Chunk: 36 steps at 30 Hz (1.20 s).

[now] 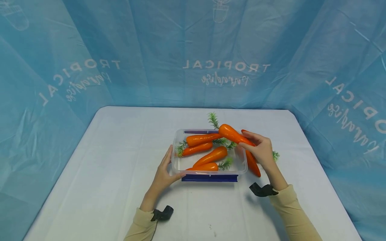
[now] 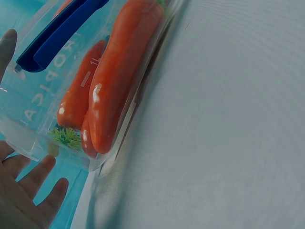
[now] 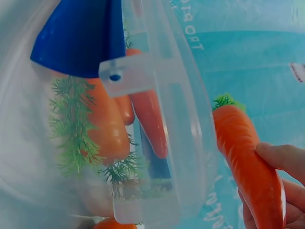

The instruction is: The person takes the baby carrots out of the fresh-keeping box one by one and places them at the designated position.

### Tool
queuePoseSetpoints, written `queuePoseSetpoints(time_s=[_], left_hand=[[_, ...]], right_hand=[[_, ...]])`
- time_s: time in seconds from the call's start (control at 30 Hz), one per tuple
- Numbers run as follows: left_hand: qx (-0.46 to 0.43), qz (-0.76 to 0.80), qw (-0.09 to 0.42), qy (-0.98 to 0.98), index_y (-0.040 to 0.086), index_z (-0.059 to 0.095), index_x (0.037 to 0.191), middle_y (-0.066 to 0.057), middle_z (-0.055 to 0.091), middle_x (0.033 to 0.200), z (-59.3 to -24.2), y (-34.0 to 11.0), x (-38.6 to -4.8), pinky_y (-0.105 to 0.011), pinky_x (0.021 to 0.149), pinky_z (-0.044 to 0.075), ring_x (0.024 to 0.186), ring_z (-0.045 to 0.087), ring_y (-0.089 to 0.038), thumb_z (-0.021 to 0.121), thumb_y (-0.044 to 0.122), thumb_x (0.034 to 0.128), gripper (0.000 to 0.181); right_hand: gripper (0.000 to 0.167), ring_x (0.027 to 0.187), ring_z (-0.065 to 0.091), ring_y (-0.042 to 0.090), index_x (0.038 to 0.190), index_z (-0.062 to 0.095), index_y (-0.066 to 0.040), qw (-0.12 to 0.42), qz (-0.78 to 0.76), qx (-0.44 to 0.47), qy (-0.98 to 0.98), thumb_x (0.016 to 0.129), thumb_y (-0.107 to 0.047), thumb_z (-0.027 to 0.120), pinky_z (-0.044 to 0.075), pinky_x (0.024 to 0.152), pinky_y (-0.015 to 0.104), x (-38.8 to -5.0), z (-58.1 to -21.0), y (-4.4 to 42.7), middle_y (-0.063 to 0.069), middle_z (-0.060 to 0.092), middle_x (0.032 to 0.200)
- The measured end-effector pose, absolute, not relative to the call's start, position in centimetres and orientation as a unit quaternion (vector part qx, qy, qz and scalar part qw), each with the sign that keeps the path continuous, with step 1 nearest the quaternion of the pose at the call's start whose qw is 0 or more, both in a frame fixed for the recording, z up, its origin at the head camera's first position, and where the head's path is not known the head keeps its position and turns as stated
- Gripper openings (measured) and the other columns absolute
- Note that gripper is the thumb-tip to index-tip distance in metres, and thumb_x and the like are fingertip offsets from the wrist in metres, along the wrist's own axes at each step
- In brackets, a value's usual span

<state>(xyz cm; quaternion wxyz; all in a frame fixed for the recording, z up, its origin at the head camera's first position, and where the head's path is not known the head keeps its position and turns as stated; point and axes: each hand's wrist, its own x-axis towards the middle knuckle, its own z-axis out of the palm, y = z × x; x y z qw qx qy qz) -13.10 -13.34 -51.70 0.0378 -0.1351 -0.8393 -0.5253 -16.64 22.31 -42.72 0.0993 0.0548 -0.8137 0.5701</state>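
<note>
My right hand (image 1: 261, 149) pinches an orange carrot (image 1: 231, 133) by its narrow part, above the right rim of a clear plastic container (image 1: 236, 170). The held carrot (image 3: 248, 160) has its green top pointing away from the hand. Several carrots with green tops lie inside the container, among them one carrot (image 1: 212, 155) slanting across the middle. Along the container's left side rests my left hand (image 1: 163, 175), fingers spread against the wall and thumb at the front rim. In the left wrist view, the fingers (image 2: 35, 176) look fairly straight.
Outside the container, a carrot (image 1: 252, 164) lies on the white table (image 1: 99, 174) at its right. Green leaves (image 1: 275, 155) show behind the right wrist. A blue clip flap (image 1: 209, 178) hangs from the container's front. Blue printed curtains (image 1: 150, 43) surround the table.
</note>
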Motion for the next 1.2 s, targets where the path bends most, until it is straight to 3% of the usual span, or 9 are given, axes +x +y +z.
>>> queuePoseSetpoints(time_s=[0.47,0.77,1.2], left_hand=[[-0.139,-0.52,0.044,-0.842,0.026,0.013,0.154,0.0,0.016,0.161,-52.1,-13.4,-13.1,-0.049,0.113,0.035,0.147,0.024,-0.026,0.081,0.027,0.072,0.107],[-0.14,-0.525,0.045,-0.838,0.027,0.013,0.154,0.0,0.016,0.161,-51.9,-13.5,-13.1,-0.05,0.113,0.034,0.147,0.023,-0.027,0.081,0.026,0.0717,0.107],[-0.137,-0.525,0.041,-0.839,0.028,0.012,0.154,-0.001,0.016,0.161,-51.7,-13.3,-13.1,-0.05,0.113,0.034,0.147,0.023,-0.027,0.081,0.026,0.0721,0.107]], right_hand=[[0.045,0.091,0.063,-0.006,0.12,0.064,0.004,0.121,0.572,0.026,-0.811,0.08,-0.013,0.077,0.053,0.079,0.009,-16.9,-42.7,23.5,0.026,0.065,0.116],[0.048,0.091,0.061,-0.007,0.124,0.062,-0.001,0.12,0.554,0.001,-0.824,0.082,-0.018,0.075,0.051,0.08,0.007,-17.1,-42.6,24.4,0.024,0.065,0.118],[0.041,0.092,0.061,-0.001,0.122,0.06,0.009,0.137,0.543,-0.008,-0.828,0.084,-0.005,0.07,0.049,0.079,0.004,-15.9,-40.6,24.4,0.032,0.062,0.117]])
